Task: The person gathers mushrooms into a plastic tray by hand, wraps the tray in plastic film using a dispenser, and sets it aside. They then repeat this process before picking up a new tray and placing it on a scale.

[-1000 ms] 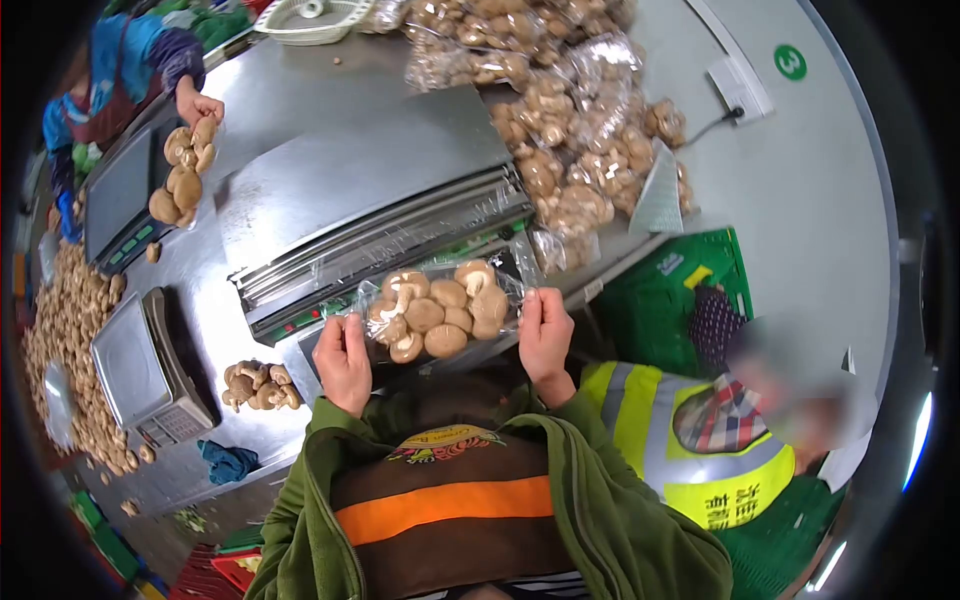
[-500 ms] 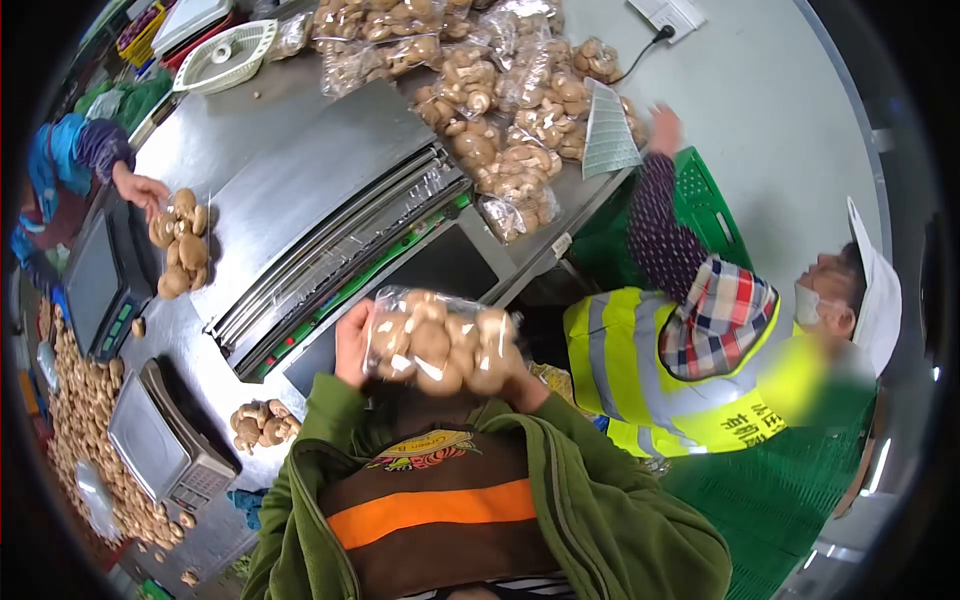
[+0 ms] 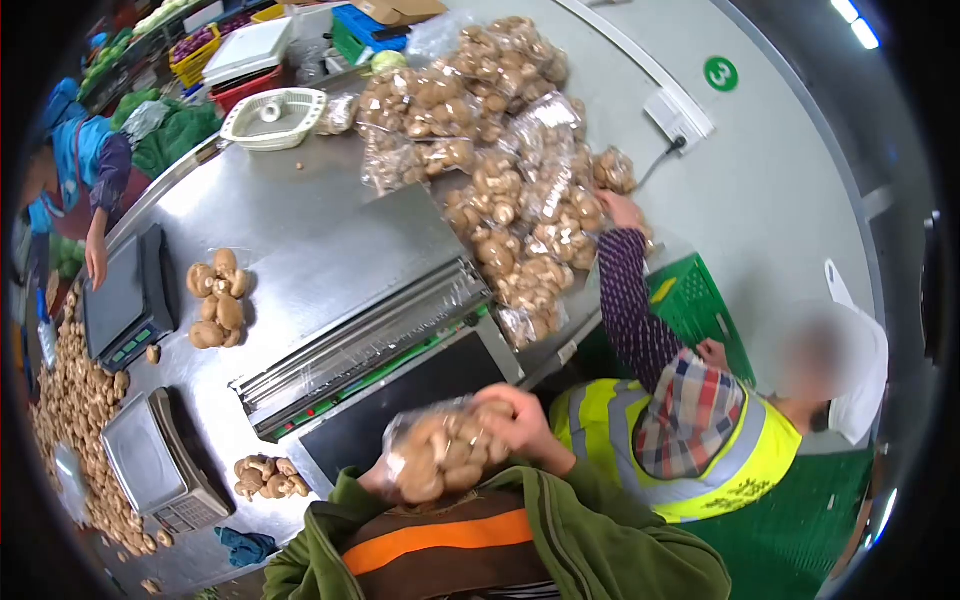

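Observation:
In front of my chest I hold a clear plastic bag of brown mushrooms [image 3: 440, 458], tilted with its right end higher. My right hand [image 3: 522, 428] is closed over the upper right end of the bag. My left hand [image 3: 374, 480] is at the lower left side, its fingers mostly hidden behind the bag. Just beyond the bag lies a sealing machine [image 3: 370, 350] with a long metal bar and a green strip. Two small heaps of mushrooms, one farther off [image 3: 218, 298] and one nearer [image 3: 270, 477], rest on the steel table [image 3: 290, 225] to the left.
Many bagged mushrooms [image 3: 520, 180] are piled at the back. Two scales [image 3: 160, 460] and loose mushrooms [image 3: 75, 400] line the left. A co-worker in a yellow vest [image 3: 690, 440] stands close on my right, beside a green crate [image 3: 700, 310]. Another person [image 3: 85, 170] is far left.
The bag has turned from level to tilted, and my right hand has come over its top end. The left person's hand has left the farther mushrooms; the right co-worker's hand now touches the pile.

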The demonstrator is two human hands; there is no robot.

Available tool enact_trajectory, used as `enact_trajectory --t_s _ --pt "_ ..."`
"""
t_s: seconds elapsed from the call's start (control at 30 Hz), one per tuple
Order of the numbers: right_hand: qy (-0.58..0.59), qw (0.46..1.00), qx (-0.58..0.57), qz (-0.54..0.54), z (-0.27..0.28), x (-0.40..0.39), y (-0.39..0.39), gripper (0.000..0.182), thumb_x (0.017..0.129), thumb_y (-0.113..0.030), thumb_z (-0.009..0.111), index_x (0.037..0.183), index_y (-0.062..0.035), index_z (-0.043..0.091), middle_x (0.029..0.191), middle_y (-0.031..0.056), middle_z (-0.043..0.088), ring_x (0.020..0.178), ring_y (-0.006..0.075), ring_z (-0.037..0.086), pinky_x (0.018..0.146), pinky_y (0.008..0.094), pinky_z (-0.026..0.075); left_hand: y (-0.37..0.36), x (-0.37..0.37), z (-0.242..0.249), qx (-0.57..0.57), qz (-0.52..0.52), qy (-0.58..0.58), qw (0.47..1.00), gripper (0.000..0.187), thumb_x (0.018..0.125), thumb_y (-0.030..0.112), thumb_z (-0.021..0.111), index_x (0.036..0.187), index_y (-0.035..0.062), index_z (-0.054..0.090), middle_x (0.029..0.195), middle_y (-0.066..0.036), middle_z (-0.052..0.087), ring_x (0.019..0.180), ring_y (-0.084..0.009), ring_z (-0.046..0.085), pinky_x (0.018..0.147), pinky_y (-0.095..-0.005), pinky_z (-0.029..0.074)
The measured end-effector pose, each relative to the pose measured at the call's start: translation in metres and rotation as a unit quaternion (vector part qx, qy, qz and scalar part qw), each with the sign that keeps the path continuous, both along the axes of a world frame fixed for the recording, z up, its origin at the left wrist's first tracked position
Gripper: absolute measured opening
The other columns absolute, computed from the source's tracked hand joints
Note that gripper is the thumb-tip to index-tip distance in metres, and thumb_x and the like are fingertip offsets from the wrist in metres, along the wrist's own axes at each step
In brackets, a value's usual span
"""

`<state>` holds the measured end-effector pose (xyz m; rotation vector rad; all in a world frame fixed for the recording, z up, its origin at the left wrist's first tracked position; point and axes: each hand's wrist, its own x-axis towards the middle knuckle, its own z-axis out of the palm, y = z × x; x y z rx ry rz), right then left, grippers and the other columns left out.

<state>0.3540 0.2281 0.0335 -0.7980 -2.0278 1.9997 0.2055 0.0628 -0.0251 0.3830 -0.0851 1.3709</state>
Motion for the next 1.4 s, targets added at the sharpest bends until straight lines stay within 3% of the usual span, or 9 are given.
enact_trajectory --t_s 0.07,0.13,0.23,0.33,0.43,0.7,1.13,1.3,1.4 --pt "0.053 0.993 0.073 -0.077 -0.010 -0.025 0.038 0.022 0.089 -0.013 0.058 0.105 0.0008 0.062 0.099 0.0063 0.064 0.094 0.0136 0.059 0.084 0.0288 0.048 0.012 -0.005 0.050 -0.323 0.152 0.036 0.933 0.049 0.103 0.030 0.042 0.141 0.0000 0.038 0.138 -0.018 0.048 0.124 -0.0262 0.051 0.099 -0.0391 0.047" --pt "0.110 0.970 -0.051 -0.211 -0.020 -0.037 0.090 0.023 0.095 -0.013 0.052 0.111 0.0016 0.061 0.098 0.0048 0.063 0.091 0.0161 0.059 0.087 0.0304 0.048 0.010 -0.032 0.048 -0.314 0.218 0.087 0.920 0.047 0.105 0.035 0.038 0.139 0.0032 0.044 0.133 -0.016 0.054 0.122 -0.0239 0.054 0.099 -0.0374 0.047" --pt "-0.005 0.928 0.263 -0.263 -0.043 -0.046 0.178 0.034 0.097 -0.014 0.051 0.125 0.0045 0.050 0.113 0.0101 0.056 0.107 0.0175 0.052 0.094 0.0308 0.043 -0.013 -0.068 0.058 -0.374 0.458 0.268 0.761 0.030 0.101 0.015 0.052 0.127 0.0015 0.056 0.118 -0.010 0.063 0.111 -0.0184 0.060 0.095 -0.0320 0.048" --pt "0.150 0.865 0.306 -0.368 -0.029 -0.125 0.178 0.036 0.094 -0.007 0.056 0.127 0.0051 0.049 0.112 0.0106 0.056 0.107 0.0186 0.052 0.095 0.0323 0.044 -0.043 -0.105 0.044 -0.478 0.608 0.526 0.353 0.046 0.086 0.016 0.072 0.124 -0.0008 0.053 0.123 -0.015 0.056 0.117 -0.0248 0.052 0.098 -0.0398 0.043" --pt "0.092 0.964 0.249 0.000 -0.001 -0.257 0.104 0.036 0.091 -0.010 0.062 0.125 -0.0020 0.055 0.124 0.0109 0.059 0.116 0.0207 0.055 0.099 0.0344 0.044 -0.061 -0.148 0.041 -0.509 0.570 0.639 0.090 0.097 0.068 0.027 0.086 0.143 0.0008 0.031 0.144 -0.022 0.031 0.136 -0.0379 0.027 0.112 -0.0478 0.024" --pt "0.252 0.736 0.395 0.489 -0.045 -0.515 -0.084 0.055 0.077 -0.057 0.064 0.108 -0.0129 0.070 0.111 0.0128 0.064 0.108 0.0328 0.059 0.089 0.0455 0.045 -0.067 -0.258 -0.003 -0.504 0.523 0.674 0.133 0.113 0.056 0.033 0.093 0.143 -0.0042 0.031 0.137 -0.028 0.039 0.127 -0.0411 0.041 0.107 -0.0454 0.035" --pt "0.009 0.839 0.537 0.092 -0.054 -0.314 0.065 0.059 0.085 -0.040 0.067 0.130 -0.0056 0.054 0.123 0.0172 0.056 0.120 0.0315 0.050 0.105 0.0463 0.034 0.054 -0.223 0.021 -0.192 0.402 0.817 0.365 0.116 0.046 0.036 0.095 0.141 0.0005 0.039 0.139 -0.022 0.041 0.131 -0.0397 0.039 0.110 -0.0453 0.035" --pt "0.022 0.919 0.389 0.057 -0.015 -0.233 0.132 0.055 0.087 -0.044 0.065 0.120 -0.0005 0.058 0.116 0.0208 0.061 0.104 0.0365 0.059 0.089 0.0410 0.047 -0.002 -0.173 0.038 -0.287 0.545 0.734 0.286 0.092 0.061 0.029 0.090 0.137 0.0019 0.044 0.134 -0.021 0.045 0.124 -0.0387 0.044 0.105 -0.0425 0.038" --pt "-0.306 0.887 0.325 0.118 0.000 -0.165 0.141 0.040 0.086 -0.043 0.067 0.087 -0.0029 0.070 0.095 0.0167 0.067 0.090 0.0331 0.063 0.076 0.0416 0.049 -0.056 -0.130 0.016 -0.471 0.497 0.725 0.074 0.027 0.073 0.025 0.082 0.078 0.0012 0.071 0.079 -0.010 0.060 0.077 -0.0283 0.054 0.073 -0.0429 0.043"
